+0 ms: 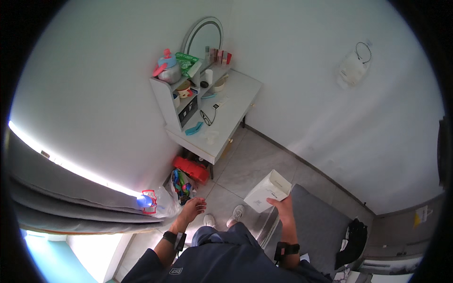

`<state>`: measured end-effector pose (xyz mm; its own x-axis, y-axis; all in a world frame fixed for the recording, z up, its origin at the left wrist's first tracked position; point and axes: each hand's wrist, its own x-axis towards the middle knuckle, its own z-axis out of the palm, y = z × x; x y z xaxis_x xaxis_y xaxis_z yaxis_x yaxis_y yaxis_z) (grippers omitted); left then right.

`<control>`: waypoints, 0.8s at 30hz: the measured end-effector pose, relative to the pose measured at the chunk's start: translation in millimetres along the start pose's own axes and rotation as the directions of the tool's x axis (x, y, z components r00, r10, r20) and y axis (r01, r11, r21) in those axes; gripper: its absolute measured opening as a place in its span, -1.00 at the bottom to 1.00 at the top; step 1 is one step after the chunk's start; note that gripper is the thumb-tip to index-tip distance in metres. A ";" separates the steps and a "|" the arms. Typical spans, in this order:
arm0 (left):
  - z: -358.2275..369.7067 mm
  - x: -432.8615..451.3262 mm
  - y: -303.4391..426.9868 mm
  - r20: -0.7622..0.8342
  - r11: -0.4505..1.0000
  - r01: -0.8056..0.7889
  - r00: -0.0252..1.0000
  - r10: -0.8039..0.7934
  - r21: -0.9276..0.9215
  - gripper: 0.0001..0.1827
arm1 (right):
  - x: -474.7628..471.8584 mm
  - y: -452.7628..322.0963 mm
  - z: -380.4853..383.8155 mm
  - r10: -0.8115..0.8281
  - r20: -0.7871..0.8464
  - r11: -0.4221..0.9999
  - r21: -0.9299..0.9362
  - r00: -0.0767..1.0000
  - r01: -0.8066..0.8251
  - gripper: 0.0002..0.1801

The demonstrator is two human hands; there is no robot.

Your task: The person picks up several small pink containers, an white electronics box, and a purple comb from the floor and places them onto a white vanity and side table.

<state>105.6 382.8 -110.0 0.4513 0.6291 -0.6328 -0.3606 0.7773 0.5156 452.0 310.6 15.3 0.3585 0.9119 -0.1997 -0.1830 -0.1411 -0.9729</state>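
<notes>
My right hand (283,207) grips a white cardboard box (262,196) by its near right edge, with the thumb on the printed side. The box is tilted over the floor and bears small writing; its contents cannot be seen. My left hand (194,208) hangs in the air to the left with loosely bent fingers, and nothing shows in it. Beyond it, a clear bag of colourful toys (181,185) stands on the floor. A clear plastic bag (166,203) lies close by, left of that hand.
A white dressing table (240,88) with a shelf and round mirror (204,37) stands ahead. Eyeglasses (206,118) lie on it. Under it is a red case (191,169). A grey upholstered bench or bed (315,226) is at right, a grey curtain (70,198) at left.
</notes>
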 end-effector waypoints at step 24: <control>157.6 107.9 2.1 0.038 0.956 0.098 0.993 -0.113 0.276 -0.78 | 62.3 10.0 -143.4 -0.020 -0.151 0.982 -0.189 0.988 -0.009 -0.20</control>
<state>282.2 451.6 -86.1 0.5197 0.5369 -0.6645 -0.0750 0.8035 0.5906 603.8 310.8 -23.6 0.4962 0.8458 -0.1959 -0.0102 -0.2200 -0.9755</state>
